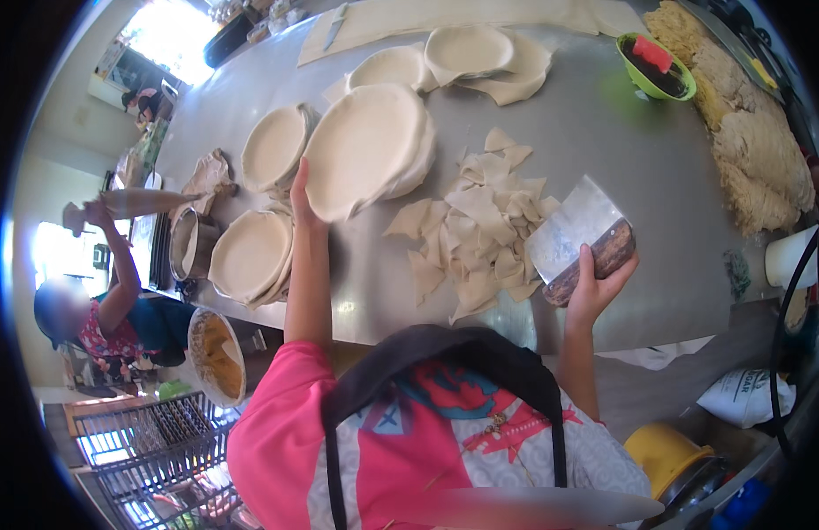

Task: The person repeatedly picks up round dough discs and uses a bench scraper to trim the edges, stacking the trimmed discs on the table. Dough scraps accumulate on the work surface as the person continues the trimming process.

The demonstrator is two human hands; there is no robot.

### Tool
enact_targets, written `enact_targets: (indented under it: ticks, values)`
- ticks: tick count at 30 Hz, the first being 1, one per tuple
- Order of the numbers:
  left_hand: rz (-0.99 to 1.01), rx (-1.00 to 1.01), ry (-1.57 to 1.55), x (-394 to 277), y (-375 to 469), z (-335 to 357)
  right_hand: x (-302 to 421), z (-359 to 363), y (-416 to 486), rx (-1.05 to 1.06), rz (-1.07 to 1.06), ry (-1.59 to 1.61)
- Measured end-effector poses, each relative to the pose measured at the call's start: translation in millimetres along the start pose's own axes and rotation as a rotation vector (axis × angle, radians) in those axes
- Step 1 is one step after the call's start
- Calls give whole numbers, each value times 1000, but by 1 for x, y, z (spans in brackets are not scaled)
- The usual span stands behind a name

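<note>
My left hand (307, 207) grips the near left edge of a stack of round pie pans lined with pale dough (366, 149). Whether that stack is lifted off the table cannot be told. In my right hand (594, 285) is a bench scraper (577, 228) with a wide metal blade and a worn wooden handle. Beside its blade lies a loose heap of dough scraps (486, 215). More dough-lined pans stand at the left, one stack (273, 147) farther back and another stack (252, 255) nearer. Two others, a lined pan (389, 69) and a lined pan (469, 50), sit behind.
A rolled dough sheet (515, 14) with a knife (335, 28) spans the far side of the metal table (648, 165). At right are a green bowl (678, 89) and a dough mass (757, 146). A co-worker (118, 311) raises a piping bag (144, 202) at left, near a tub (217, 358).
</note>
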State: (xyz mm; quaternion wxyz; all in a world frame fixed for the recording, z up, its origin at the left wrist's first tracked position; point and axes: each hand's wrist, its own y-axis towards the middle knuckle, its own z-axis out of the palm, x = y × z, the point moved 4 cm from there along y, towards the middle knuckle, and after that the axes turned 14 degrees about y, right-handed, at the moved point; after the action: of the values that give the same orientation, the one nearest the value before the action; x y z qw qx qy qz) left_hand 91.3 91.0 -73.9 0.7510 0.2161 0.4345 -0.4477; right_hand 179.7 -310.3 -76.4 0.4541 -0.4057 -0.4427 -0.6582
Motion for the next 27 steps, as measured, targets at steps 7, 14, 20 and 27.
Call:
enact_targets:
  ticks: [7, 14, 20, 27]
  values:
    - [142, -372, 490, 14, 24, -31, -7, 11, 3, 91, -25, -38]
    - [862, -496, 1701, -28, 23, 21, -14, 12, 15, 24, -43, -70]
    - [689, -154, 1683, -21, 195, -16, -26, 11, 29, -73, 9, -174]
    - [268, -47, 2010, 46, 395, -66, -35, 7, 33, -204, 61, -181]
